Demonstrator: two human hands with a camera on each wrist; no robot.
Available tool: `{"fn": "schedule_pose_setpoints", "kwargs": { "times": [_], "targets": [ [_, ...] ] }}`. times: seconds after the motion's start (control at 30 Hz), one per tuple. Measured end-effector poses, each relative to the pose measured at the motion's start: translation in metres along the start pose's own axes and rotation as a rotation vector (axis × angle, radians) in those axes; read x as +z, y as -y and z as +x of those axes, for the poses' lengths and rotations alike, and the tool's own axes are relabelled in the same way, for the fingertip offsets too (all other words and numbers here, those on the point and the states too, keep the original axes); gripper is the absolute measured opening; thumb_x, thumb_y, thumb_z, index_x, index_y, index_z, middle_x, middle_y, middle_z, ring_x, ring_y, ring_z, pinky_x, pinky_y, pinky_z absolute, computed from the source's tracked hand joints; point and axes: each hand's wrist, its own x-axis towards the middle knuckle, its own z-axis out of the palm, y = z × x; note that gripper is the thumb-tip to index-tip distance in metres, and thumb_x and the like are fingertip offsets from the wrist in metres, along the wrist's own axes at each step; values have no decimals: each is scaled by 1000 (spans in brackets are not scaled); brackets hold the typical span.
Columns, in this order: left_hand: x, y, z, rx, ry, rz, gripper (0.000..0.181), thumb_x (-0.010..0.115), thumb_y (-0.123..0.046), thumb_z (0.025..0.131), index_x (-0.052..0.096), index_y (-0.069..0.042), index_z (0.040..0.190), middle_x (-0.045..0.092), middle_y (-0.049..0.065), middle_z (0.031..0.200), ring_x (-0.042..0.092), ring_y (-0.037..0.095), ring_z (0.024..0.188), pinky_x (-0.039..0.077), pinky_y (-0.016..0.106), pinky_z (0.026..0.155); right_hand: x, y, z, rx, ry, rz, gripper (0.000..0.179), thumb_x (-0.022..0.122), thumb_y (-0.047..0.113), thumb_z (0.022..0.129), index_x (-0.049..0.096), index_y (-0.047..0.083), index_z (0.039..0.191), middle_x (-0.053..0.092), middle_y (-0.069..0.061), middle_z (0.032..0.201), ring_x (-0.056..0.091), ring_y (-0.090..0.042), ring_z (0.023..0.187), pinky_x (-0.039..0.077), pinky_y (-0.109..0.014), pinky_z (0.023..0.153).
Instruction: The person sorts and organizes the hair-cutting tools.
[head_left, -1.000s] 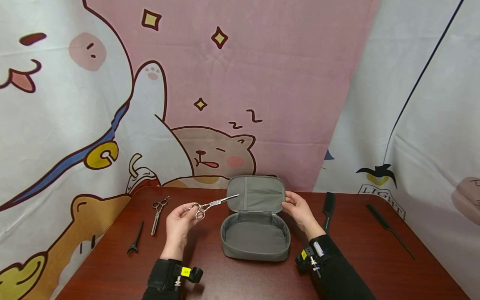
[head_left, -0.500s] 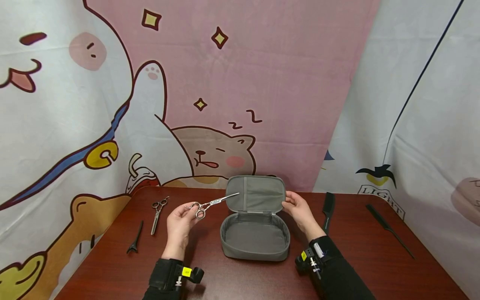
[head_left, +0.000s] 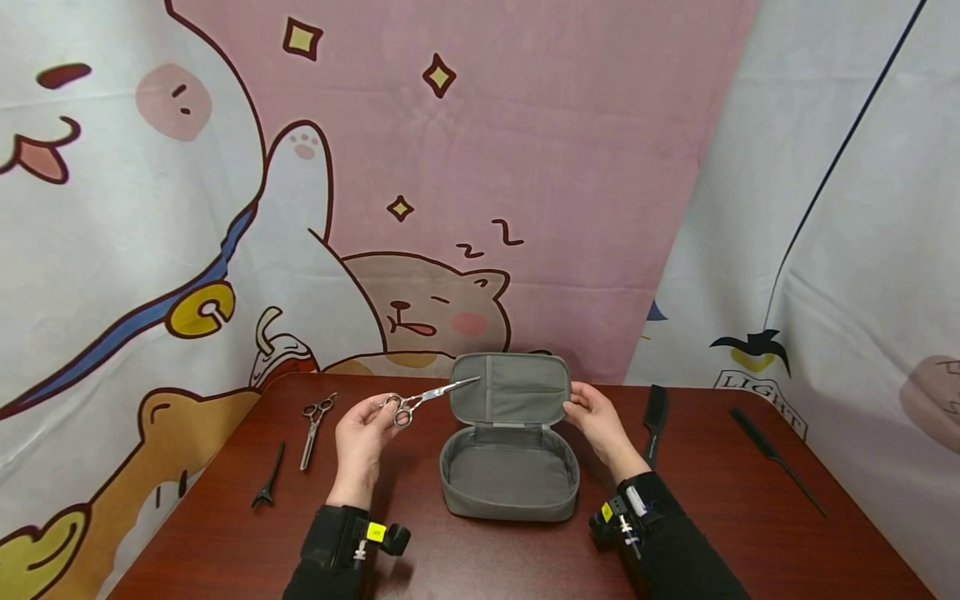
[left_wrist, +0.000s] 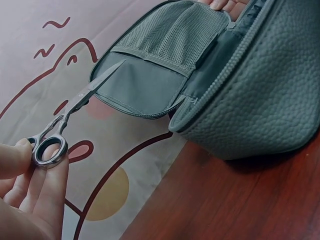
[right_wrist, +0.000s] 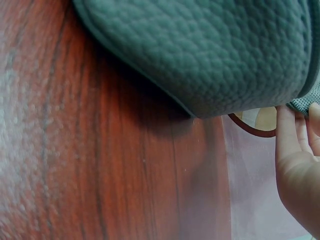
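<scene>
My left hand (head_left: 362, 442) pinches a pair of silver hairdressing scissors (head_left: 429, 396) by the finger rings. Their closed blades point right and overlap the raised lid of a grey zippered case (head_left: 510, 504) in the head view. In the left wrist view, the scissors' tip reaches across the lid's plain lining (left_wrist: 145, 87), below the mesh pocket (left_wrist: 172, 37). The case stands unzipped, its lid tilted back and its lower half bare inside. With fingers and thumb, my right hand (head_left: 603, 423) holds the lid's right edge; the right wrist view shows this grip beyond the case's textured side (right_wrist: 210, 55).
Thinning scissors (head_left: 315, 429) and a black hair clip (head_left: 268, 479) lie to the left on the red-brown table (head_left: 480, 567). On the right are a wide black comb (head_left: 655, 421) and a rat-tail comb (head_left: 776, 458). A cartoon-printed cloth (head_left: 570, 183) hangs behind.
The left hand has risen slightly with the scissors, and their tip sits a little higher over the lid. The right hand still holds the lid's edge.
</scene>
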Motion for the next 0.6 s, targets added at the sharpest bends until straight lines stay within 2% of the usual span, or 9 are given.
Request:
{"fn": "schedule_pose_setpoints", "kwargs": {
  "times": [0.3,0.6],
  "targets": [
    [6,0,4,43,38,-24,19,66,7,90,64,15,107,72,6,83,70,14,69,58,30,68,1,0,0,-2,2,7,32,50,-9,99,51,-8,131,62,-13,109,63,-8,92,47,-51,97],
    [11,-1,9,31,50,-5,19,66,6,91,64,15,108,72,13,89,71,15,74,58,33,71,1,1,2,-10,14,-3,31,50,-7,99,52,-7,131,63,-11,110,63,-9,94,52,-39,92]
  ]
}}
